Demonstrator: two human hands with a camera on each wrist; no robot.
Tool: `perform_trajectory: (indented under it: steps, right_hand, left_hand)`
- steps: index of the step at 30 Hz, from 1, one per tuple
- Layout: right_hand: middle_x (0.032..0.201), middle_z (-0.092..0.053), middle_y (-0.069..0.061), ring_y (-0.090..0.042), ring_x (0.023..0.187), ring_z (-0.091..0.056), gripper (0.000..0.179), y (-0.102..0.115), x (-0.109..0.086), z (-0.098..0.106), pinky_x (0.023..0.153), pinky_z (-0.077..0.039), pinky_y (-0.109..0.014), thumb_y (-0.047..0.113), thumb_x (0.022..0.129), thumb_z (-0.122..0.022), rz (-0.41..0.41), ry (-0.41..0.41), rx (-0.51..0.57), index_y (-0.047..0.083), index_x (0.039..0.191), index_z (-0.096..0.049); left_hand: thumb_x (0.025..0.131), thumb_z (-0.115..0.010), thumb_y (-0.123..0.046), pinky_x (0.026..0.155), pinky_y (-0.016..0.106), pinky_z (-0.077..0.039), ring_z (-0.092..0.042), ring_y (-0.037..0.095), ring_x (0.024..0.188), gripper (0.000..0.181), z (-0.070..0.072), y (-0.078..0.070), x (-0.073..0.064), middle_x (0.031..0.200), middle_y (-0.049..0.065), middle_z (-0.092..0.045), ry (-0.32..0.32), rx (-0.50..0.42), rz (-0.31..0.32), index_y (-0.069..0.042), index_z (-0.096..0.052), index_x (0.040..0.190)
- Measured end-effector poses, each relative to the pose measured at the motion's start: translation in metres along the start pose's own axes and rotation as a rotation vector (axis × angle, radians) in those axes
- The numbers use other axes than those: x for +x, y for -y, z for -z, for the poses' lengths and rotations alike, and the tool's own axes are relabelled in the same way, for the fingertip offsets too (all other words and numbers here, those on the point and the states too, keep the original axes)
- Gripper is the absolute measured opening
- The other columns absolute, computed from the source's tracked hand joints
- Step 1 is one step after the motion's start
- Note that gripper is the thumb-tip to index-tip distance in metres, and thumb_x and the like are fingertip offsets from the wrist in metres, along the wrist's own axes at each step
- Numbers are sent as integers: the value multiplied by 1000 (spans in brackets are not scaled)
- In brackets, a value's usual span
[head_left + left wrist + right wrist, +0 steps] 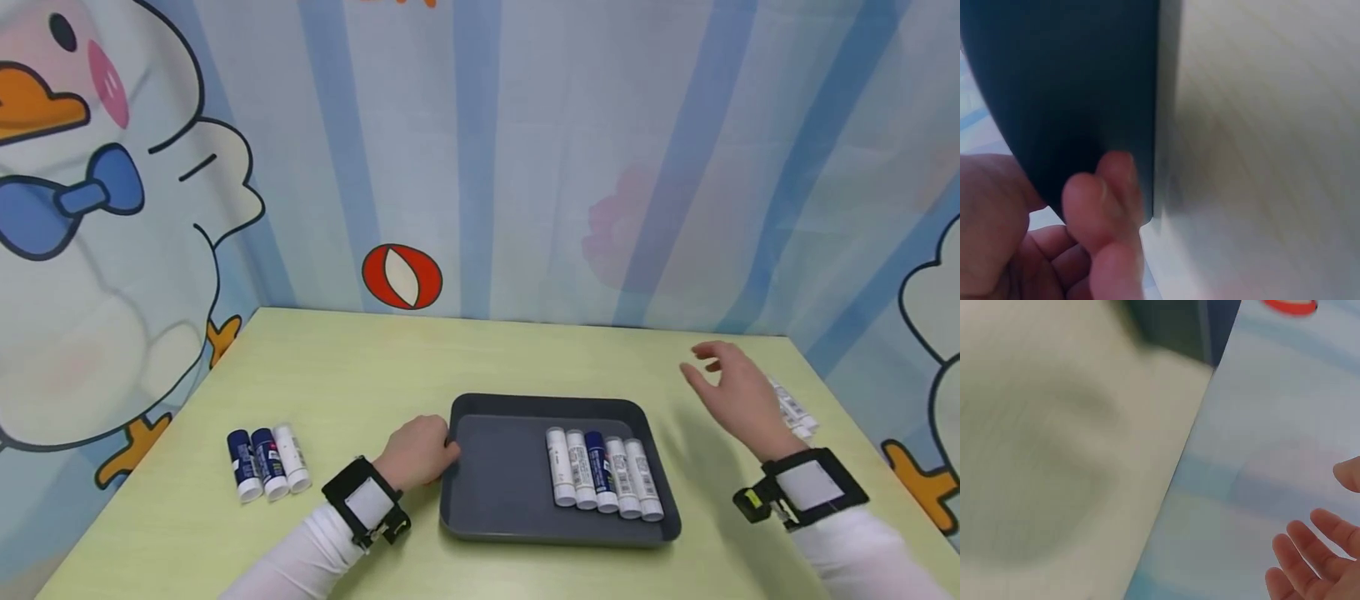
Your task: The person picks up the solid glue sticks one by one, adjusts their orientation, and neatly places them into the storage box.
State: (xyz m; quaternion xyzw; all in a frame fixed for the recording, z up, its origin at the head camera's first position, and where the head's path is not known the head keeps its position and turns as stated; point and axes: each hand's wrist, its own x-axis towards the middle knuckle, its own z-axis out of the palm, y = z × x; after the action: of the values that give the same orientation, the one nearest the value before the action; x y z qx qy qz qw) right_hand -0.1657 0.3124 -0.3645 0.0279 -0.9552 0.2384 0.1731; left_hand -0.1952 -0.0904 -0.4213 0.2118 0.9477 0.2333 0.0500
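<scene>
A dark grey tray (491, 475) lies on the table with a row of several glue sticks along its right half. Most have white labels; a blue glue stick (601, 472) is in the middle of the row. My left hand (415, 454) holds the tray's left rim, thumb over the edge. In the left wrist view, curled fingers (1092, 212) press against the tray's outer wall (1085, 75). My right hand (738, 400) hovers right of the tray, fingers loosely bent, thumb apart, with nothing in it. The right wrist view shows those spread fingers (1310, 556) too.
Two blue glue sticks (257, 464) and a white glue stick (291, 458) lie side by side at the table's left. White glue sticks (793, 408) at the right are partly hidden behind my right hand. A patterned curtain (517, 167) stands behind the table.
</scene>
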Motion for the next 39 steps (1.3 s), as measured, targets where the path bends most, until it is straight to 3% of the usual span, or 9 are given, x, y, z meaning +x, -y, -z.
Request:
perform_trajectory:
  steps: [8, 14, 20, 25, 34, 39]
  right_hand:
    - [127, -35, -42, -56, 110, -39, 64, -81, -3, 26, 75, -39, -63, 33, 100, -49, -195, -24, -90, -16, 138, -33]
    - [123, -29, -49, -61, 106, -35, 69, -121, -14, 26, 75, -37, -67, 33, 98, -52, -278, 26, -140, -22, 134, -31]
    - [111, -37, -45, -56, 91, -45, 57, -130, -21, 16, 63, -42, -59, 26, 93, -57, -318, 55, -210, -20, 122, -42]
    - [105, -41, -42, -53, 86, -46, 51, -132, -19, 8, 59, -43, -54, 22, 91, -58, -297, 74, -247, -20, 117, -45]
    - [100, -42, -42, -52, 84, -48, 55, -129, -18, 2, 58, -43, -55, 22, 89, -60, -349, 154, -265, -23, 116, -41]
    - [96, -45, -40, -51, 82, -51, 51, -127, -17, -1, 58, -44, -54, 18, 88, -62, -346, 150, -267, -22, 114, -43]
  left_hand:
    - [88, -58, -11, 38, 25, -31, -41, 10, 35, 40, 0, 0, 0, 38, -7, -41, -3, 4, 5, -12, -49, 50]
    - [89, -57, -11, 38, 24, -30, -40, 10, 34, 40, -1, -1, -1, 38, -6, -41, 4, -7, 4, -12, -49, 50]
    - [89, -58, -9, 37, 24, -28, -39, 9, 34, 42, 0, -1, -2, 38, -6, -40, 4, -10, -6, -12, -48, 49]
    - [89, -57, -9, 37, 24, -28, -39, 10, 34, 42, 2, -2, -1, 38, -7, -39, 3, -15, 2, -13, -47, 49]
    - [89, -57, -9, 38, 24, -29, -40, 11, 35, 40, 2, -2, -1, 40, -6, -39, -2, -17, 7, -12, -46, 50]
    - [88, -57, -9, 38, 24, -29, -40, 11, 35, 40, 1, 0, -2, 39, -6, -39, -9, -16, 2, -12, -46, 50]
